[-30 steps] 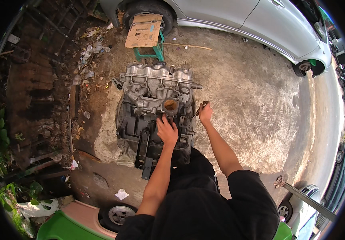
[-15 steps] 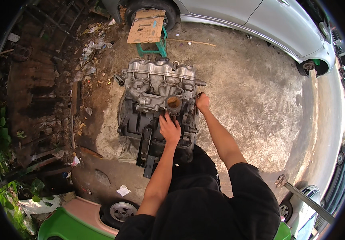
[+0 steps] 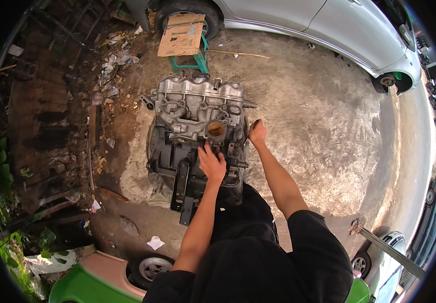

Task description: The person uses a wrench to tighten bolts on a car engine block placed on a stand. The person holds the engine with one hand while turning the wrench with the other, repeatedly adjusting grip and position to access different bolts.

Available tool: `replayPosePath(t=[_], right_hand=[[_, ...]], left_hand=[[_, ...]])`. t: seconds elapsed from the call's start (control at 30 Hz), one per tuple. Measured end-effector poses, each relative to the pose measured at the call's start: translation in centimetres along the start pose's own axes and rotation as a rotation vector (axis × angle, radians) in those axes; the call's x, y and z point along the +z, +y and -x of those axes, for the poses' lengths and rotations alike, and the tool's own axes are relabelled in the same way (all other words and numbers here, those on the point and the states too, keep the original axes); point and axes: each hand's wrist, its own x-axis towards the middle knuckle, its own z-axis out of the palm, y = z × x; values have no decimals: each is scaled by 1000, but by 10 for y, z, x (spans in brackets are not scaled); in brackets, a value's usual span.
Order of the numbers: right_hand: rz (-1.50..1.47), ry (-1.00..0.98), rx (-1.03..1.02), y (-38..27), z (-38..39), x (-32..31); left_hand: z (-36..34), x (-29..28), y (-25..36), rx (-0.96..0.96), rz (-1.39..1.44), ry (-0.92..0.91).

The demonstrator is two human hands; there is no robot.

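Note:
A worn metal car engine stands on the concrete in front of me, with a ribbed silver cover on top and a dark block below. My left hand lies against its near face, just under a round open port. Its visible fingers are apart, their tips partly hidden among the engine parts. At the engine's right side, my right hand is closed around something small and dark, too hidden to name. A dark bracket juts from the engine's near side, left of my left forearm.
Behind the engine is a green stool topped by a cardboard sheet with tools on it. A silver car stands beyond. Litter and a plank lie to the left. A green and pink car body is at the lower left.
My right hand has shifted slightly away from the engine's side and turned a little. My left hand keeps its place under the port. The whole view has moved slightly.

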Motion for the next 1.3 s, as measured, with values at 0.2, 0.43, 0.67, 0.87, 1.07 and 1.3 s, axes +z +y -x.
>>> replayPosePath(t=[0.2,0.43,0.67,0.87,1.07,1.3], right_hand=[[-202,-153,81,23,-5,15],[-73,-117,49,1,-1,-1],[-82,-193,141,-16,-1,-11],[-307,-310,415,2,-20,21],[-280,-336,167,-16,-6,-6],[-239,-61,-220,-42,86,-51]], left_hand=[[12,-11,-9,308,128,171],[44,-30,-20,594,52,42],[47,-38,-21,730,25,-127],[50,-30,-15,666,-80,-334],[49,-22,-24,668,-228,-401],[49,-18,-25,618,-215,-420]])
